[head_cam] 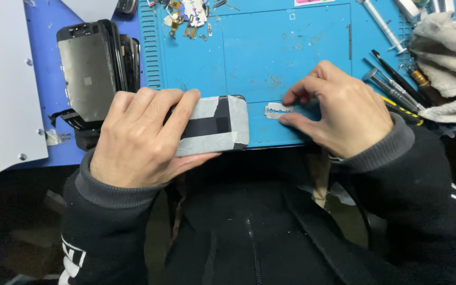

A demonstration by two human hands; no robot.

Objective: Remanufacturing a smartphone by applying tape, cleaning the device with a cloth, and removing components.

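Hands are both down on the blue mat (270, 47), and from my remote seat I see them working along its near edge. Left hand (135, 137) is wrapped over a phone (215, 125) that lies flat at that edge, its back covered in grey tape with a dark strip showing through; the fingers are curled over the top side, the thumb tucked beneath the near side, so that is a firm grip. Right hand (339, 108) sits just beside the phone, thumb and forefinger pinched on one end of a thin razor blade (278, 110), which lies flat on the mat between the two hands, close to the phone's end without touching it.

At the mat's left edge I see a stack of phone screens (96, 76) standing on the darker blue tabletop. Near the far edge there is a scatter of small metal parts (188, 18). Toward the right edge lie several screwdrivers (394, 87) side by side, and a crumpled grey cloth (444, 58) fills the far right corner. A white panel (1, 84) covers the left side.
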